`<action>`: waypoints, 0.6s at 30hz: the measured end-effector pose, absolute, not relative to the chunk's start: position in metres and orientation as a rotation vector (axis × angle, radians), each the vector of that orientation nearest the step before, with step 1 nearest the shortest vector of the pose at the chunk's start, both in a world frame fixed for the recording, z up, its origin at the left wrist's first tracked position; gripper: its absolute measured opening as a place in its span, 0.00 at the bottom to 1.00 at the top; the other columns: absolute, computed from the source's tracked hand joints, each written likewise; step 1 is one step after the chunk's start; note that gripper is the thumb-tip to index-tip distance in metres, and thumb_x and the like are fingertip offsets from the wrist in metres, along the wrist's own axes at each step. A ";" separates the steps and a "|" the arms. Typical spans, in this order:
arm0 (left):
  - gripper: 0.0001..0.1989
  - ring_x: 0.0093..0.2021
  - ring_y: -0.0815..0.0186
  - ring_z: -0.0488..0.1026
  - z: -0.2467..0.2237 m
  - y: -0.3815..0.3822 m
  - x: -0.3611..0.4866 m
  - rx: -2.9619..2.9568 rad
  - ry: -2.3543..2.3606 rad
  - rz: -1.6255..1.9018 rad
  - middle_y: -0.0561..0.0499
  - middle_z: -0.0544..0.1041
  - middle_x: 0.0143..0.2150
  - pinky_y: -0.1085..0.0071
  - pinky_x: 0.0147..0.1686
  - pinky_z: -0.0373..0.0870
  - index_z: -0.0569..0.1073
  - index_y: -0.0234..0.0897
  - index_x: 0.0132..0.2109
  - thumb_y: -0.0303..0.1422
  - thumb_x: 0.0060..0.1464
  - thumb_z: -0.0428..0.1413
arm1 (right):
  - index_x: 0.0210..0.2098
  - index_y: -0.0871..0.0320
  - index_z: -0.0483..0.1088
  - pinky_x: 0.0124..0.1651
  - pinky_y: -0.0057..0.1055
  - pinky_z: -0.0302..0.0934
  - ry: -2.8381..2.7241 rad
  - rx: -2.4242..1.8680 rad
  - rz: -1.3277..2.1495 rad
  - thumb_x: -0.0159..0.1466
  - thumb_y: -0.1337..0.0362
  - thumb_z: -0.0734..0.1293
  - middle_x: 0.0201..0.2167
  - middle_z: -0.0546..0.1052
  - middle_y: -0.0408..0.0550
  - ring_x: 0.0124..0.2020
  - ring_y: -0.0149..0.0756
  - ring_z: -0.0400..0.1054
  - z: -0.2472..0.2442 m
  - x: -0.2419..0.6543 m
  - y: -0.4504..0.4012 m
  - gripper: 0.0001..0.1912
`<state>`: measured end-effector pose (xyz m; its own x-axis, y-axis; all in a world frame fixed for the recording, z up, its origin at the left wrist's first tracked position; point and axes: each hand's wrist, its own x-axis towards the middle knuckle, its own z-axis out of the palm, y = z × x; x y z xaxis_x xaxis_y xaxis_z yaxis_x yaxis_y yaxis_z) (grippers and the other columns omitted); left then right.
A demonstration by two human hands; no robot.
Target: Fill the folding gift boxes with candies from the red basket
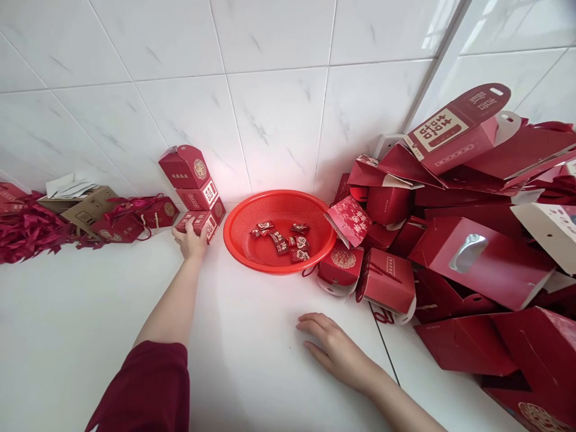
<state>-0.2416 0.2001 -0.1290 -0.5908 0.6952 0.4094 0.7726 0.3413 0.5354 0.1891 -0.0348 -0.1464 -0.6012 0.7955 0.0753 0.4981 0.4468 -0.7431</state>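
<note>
My left hand (pixel 189 241) has its fingers around the near side of a small red gift box (pixel 206 222) with a pale label. That box stands on the white table in front of a stack of similar red boxes (pixel 189 171) against the wall. My right hand (pixel 335 348) is over the table surface, palm down, fingers stretched out and slightly apart, holding nothing. Between and beyond my hands sits a round red plastic basket (pixel 279 267) with several small dark red wrapped packets (pixel 299 243) in it.
A large heap of red gift boxes (pixel 490 258) covers the right side, its nearest boxes touching the basket. At the far left lie crimson ribbons (pixel 33 231), a brown carton (pixel 87 210) with white papers (pixel 69 187), and red boxes with cords (pixel 157 213). A tiled wall (pixel 279 120) closes the back.
</note>
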 end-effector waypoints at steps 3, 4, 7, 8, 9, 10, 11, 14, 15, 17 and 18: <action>0.35 0.65 0.36 0.58 -0.124 0.200 -0.243 -1.368 -2.539 -1.055 0.34 0.44 0.70 0.44 0.58 0.63 0.59 0.47 0.68 0.52 0.58 0.53 | 0.56 0.53 0.67 0.62 0.41 0.61 -2.276 -1.072 0.962 0.69 0.69 0.61 0.57 0.70 0.50 0.59 0.41 0.64 -0.146 0.189 -0.035 0.17; 0.36 0.65 0.35 0.58 -0.121 0.200 -0.244 -1.372 -2.565 -1.043 0.33 0.44 0.70 0.43 0.58 0.63 0.58 0.46 0.69 0.52 0.58 0.53 | 0.56 0.53 0.67 0.62 0.41 0.61 -2.272 -1.064 0.957 0.69 0.69 0.61 0.57 0.70 0.50 0.58 0.41 0.64 -0.145 0.189 -0.035 0.17; 0.41 0.66 0.33 0.56 -0.107 0.199 -0.249 -1.411 -2.638 -0.999 0.31 0.45 0.71 0.40 0.60 0.60 0.59 0.44 0.69 0.53 0.53 0.58 | 0.56 0.53 0.67 0.62 0.41 0.61 -2.265 -1.040 0.934 0.68 0.69 0.62 0.56 0.71 0.50 0.57 0.41 0.65 -0.143 0.189 -0.034 0.17; 0.42 0.68 0.31 0.53 -0.101 0.197 -0.250 -1.428 -2.657 -0.979 0.31 0.45 0.71 0.39 0.61 0.57 0.60 0.43 0.68 0.53 0.50 0.60 | 0.56 0.54 0.67 0.61 0.41 0.61 -2.264 -1.032 0.925 0.68 0.70 0.62 0.56 0.71 0.51 0.57 0.41 0.65 -0.143 0.189 -0.034 0.17; 0.44 0.69 0.30 0.49 -0.095 0.196 -0.251 -1.442 -2.666 -0.955 0.30 0.45 0.71 0.37 0.62 0.54 0.60 0.43 0.68 0.53 0.48 0.62 | 0.56 0.54 0.67 0.61 0.41 0.62 -2.264 -1.022 0.916 0.68 0.70 0.62 0.55 0.71 0.51 0.57 0.41 0.65 -0.142 0.190 -0.033 0.17; 0.45 0.70 0.29 0.45 -0.090 0.194 -0.252 -1.450 -2.662 -0.931 0.30 0.44 0.72 0.35 0.63 0.50 0.60 0.42 0.68 0.54 0.47 0.62 | 0.56 0.54 0.67 0.61 0.41 0.62 -2.263 -1.013 0.907 0.68 0.70 0.63 0.55 0.71 0.51 0.57 0.41 0.66 -0.142 0.190 -0.033 0.18; 0.47 0.71 0.29 0.41 -0.084 0.190 -0.251 -1.452 -2.646 -0.912 0.30 0.42 0.73 0.33 0.63 0.47 0.59 0.42 0.69 0.54 0.47 0.62 | 0.56 0.54 0.67 0.61 0.41 0.62 -2.262 -1.002 0.895 0.67 0.70 0.63 0.55 0.71 0.51 0.57 0.41 0.66 -0.142 0.190 -0.033 0.18; 0.49 0.72 0.32 0.37 -0.070 0.176 -0.235 -1.459 -2.495 -0.951 0.28 0.39 0.73 0.36 0.65 0.43 0.52 0.38 0.71 0.54 0.50 0.60 | 0.56 0.55 0.66 0.60 0.40 0.62 -2.258 -0.976 0.858 0.67 0.70 0.64 0.54 0.72 0.51 0.56 0.40 0.66 -0.143 0.191 -0.033 0.19; 0.49 0.73 0.34 0.38 -0.066 0.169 -0.225 -1.476 -2.417 -0.998 0.28 0.39 0.73 0.38 0.67 0.43 0.50 0.37 0.72 0.53 0.52 0.60 | 0.56 0.55 0.67 0.60 0.39 0.63 -2.257 -0.970 0.848 0.66 0.70 0.64 0.54 0.72 0.51 0.56 0.40 0.66 -0.143 0.191 -0.033 0.19; 0.47 0.73 0.37 0.39 -0.059 0.155 -0.199 -1.547 -2.250 -1.100 0.29 0.40 0.73 0.42 0.68 0.43 0.48 0.35 0.72 0.48 0.54 0.60 | 0.56 0.55 0.67 0.60 0.38 0.63 -2.255 -0.962 0.832 0.67 0.70 0.64 0.54 0.72 0.51 0.56 0.39 0.67 -0.143 0.191 -0.033 0.18; 0.46 0.73 0.38 0.40 -0.055 0.146 -0.183 -1.600 -2.182 -1.146 0.31 0.40 0.73 0.44 0.69 0.43 0.49 0.35 0.72 0.46 0.55 0.60 | 0.56 0.55 0.67 0.60 0.38 0.63 -2.257 -0.960 0.824 0.67 0.70 0.64 0.54 0.73 0.51 0.55 0.39 0.67 -0.141 0.192 -0.032 0.18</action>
